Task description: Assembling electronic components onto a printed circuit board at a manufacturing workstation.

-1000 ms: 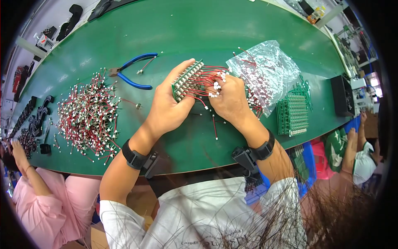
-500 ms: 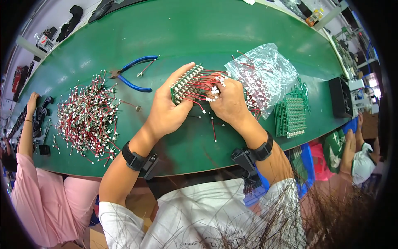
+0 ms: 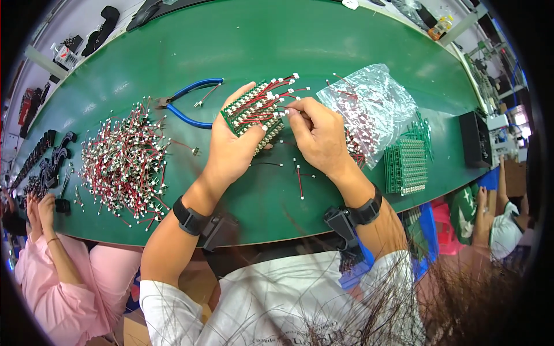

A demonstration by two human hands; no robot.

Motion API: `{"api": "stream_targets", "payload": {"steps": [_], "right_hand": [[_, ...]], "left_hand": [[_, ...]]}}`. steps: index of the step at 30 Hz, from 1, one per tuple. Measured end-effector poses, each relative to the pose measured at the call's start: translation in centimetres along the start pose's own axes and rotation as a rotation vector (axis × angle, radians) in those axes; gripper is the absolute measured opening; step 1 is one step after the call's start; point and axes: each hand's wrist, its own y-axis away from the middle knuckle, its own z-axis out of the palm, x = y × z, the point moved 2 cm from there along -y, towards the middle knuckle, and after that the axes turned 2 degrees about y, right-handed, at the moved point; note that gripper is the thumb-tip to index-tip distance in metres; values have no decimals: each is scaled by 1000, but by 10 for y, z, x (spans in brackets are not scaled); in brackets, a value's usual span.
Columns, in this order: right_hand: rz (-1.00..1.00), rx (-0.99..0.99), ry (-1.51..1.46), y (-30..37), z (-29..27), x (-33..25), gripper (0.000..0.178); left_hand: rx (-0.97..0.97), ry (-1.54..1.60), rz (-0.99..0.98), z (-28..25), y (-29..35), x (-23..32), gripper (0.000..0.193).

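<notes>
My left hand is closed round a green circuit board panel, with its thumb across the front. Rows of small white connectors cover the panel, and several red-and-black wires with white plugs fan out from it to the upper right. At the panel's right edge, my right hand pinches one thin red-and-black wire lead between thumb and forefinger. Its other fingers are curled in. Under the hands, a few loose wire leads lie on the green table.
A big heap of wired connectors lies at left, beside blue-handled cutting pliers. To the right are a clear plastic bag of wire leads, stacked green panels and a black bin. A co-worker in pink sits at left.
The panel has turned so its face shows more, and my left thumb now lies across it. My right hand has drawn back from the wire bunch to a single lead. The co-worker's hands have come together.
</notes>
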Motion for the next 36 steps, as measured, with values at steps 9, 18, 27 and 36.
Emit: {"api": "stream_targets", "payload": {"steps": [9, 18, 27, 36], "right_hand": [[-32, -87, 1, 1, 2, 1, 7], [4, -107, 41, 8, 3, 23, 37], [226, -221, 63, 1, -7, -18, 34], [-153, -187, -86, 7, 4, -21, 29]], "left_hand": [[84, -39, -72, -2, -2, -4, 48], [254, -14, -37, -17, -10, -2, 50], [294, 3, -36, -20, -9, -2, 52], [234, -17, 16, -16, -6, -8, 50]]}}
